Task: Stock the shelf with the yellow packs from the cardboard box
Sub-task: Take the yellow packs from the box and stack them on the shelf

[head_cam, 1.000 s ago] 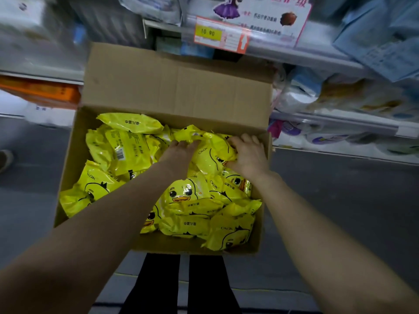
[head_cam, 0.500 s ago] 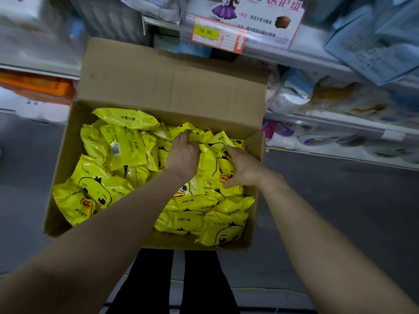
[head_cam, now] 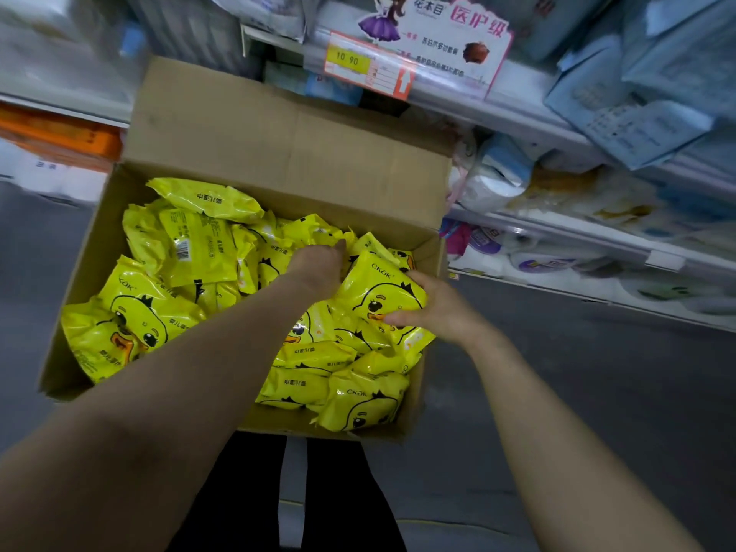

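An open cardboard box (head_cam: pixel 278 153) in front of me is full of several yellow packs (head_cam: pixel 191 249) printed with a cartoon duck. My right hand (head_cam: pixel 434 304) grips one duck pack (head_cam: pixel 378 284) by its right edge, thumb across its face, and the pack is tilted up out of the pile. My left hand (head_cam: pixel 318 268) reaches into the middle of the box and holds the left side of the same pack; its fingers are hidden behind it. The shelf (head_cam: pixel 557 125) stands just beyond the box.
Shelves at the back and right hold blue and white packaged goods (head_cam: pixel 637 93), with a price tag (head_cam: pixel 366 69) on the shelf edge. Orange boxes (head_cam: pixel 59 137) sit at the left. Grey floor (head_cam: pixel 597 392) lies to the right, and dark trouser legs (head_cam: pixel 318 492) are below the box.
Both hands have closed on one duck pack at the box's right side and tilted it up from the pile. The view has shifted slightly.
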A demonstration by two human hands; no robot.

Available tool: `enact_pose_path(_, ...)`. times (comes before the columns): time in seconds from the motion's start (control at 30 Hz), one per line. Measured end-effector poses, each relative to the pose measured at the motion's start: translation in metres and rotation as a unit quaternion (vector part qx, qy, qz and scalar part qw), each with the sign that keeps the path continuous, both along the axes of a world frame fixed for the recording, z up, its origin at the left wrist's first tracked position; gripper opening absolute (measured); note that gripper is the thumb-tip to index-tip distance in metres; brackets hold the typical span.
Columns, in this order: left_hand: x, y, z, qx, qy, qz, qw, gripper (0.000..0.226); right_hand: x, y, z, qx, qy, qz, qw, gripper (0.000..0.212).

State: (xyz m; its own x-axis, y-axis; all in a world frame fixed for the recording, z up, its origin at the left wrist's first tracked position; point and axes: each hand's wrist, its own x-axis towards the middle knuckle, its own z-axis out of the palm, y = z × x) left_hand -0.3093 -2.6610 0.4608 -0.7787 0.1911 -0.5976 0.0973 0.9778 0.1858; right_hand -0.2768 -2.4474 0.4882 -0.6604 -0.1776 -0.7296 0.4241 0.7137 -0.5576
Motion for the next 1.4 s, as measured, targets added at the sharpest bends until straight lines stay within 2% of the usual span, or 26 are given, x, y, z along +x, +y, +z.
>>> enact_pose_path(0.03,0.003,0.003,-0.001,0.01,-0.012,0.011,1.0,0.057,0.0,0.007,0.002,-0.011,-0.002,-0.017,1.0,0.093)
enact_pose_path(0.13,0.012,0.009,0.0,0.059,-0.052,0.066,0.995,0.081,0.004,0.022,0.008,-0.073,0.006,-0.104,0.992,0.048)
enact_pose_path(0.2,0.018,0.011,0.003,0.061,-0.064,0.073,0.993,0.087,0.004,0.024,0.011,-0.077,0.033,-0.15,0.985,0.035)
enact_pose_path(0.27,0.025,0.011,0.007,0.043,-0.066,0.044,0.996,0.088,0.005,0.02,0.014,-0.077,0.043,-0.174,0.981,0.044)
enact_pose_path(0.37,0.035,0.01,0.017,0.07,-0.042,0.044,0.996,0.081,0.007,0.015,0.008,-0.088,0.032,-0.213,0.972,0.089)
enact_pose_path(0.4,0.038,0.009,0.021,0.094,-0.042,0.065,0.993,0.079,0.008,0.013,0.009,-0.101,0.029,-0.231,0.967,0.094)
enact_pose_path(0.43,0.041,0.007,0.026,0.123,-0.047,0.088,0.987,0.077,0.009,0.01,0.013,-0.112,0.028,-0.241,0.964,0.091)
enact_pose_path(0.5,0.046,0.004,0.039,0.171,-0.06,0.14,0.973,0.074,0.011,0.0,0.029,-0.142,0.043,-0.253,0.956,0.063)
enact_pose_path(0.57,0.051,-0.003,0.053,0.229,-0.068,0.199,0.951,0.071,0.013,-0.006,0.04,-0.168,0.069,-0.267,0.947,0.043)
enact_pose_path(0.67,0.059,-0.016,0.077,0.377,-0.092,0.314,0.867,0.064,0.017,-0.015,0.068,-0.179,0.11,-0.293,0.933,0.035)
enact_pose_path(0.73,0.063,-0.023,0.1,0.444,-0.098,0.344,0.822,0.071,0.021,-0.018,0.089,-0.177,0.151,-0.31,0.922,0.042)
enact_pose_path(0.8,0.066,-0.026,0.128,0.495,-0.092,0.347,0.791,0.076,0.025,-0.02,0.113,-0.177,0.189,-0.322,0.911,0.049)
enact_pose_path(0.93,0.066,-0.023,0.18,0.523,-0.062,0.371,0.765,0.07,0.034,-0.019,0.164,-0.194,0.232,-0.326,0.896,0.054)
enact_pose_path(1.0,0.064,-0.018,0.201,0.522,-0.044,0.37,0.768,0.066,0.036,-0.012,0.188,-0.195,0.245,-0.317,0.895,0.056)
enact_pose_path(1.13,0.062,-0.008,0.246,0.54,0.01,0.319,0.779,0.039,0.036,0.01,0.241,-0.209,0.273,-0.306,0.888,0.035)
enact_pose_path(1.3,0.051,0.003,0.303,0.534,0.073,0.269,0.798,0.041,0.027,0.049,0.299,-0.208,0.338,-0.28,0.874,0.037)
enact_pose_path(1.4,0.041,0.025,0.337,0.564,0.09,0.245,0.783,0.039,0.018,0.074,0.331,-0.216,0.378,-0.257,0.863,0.034)
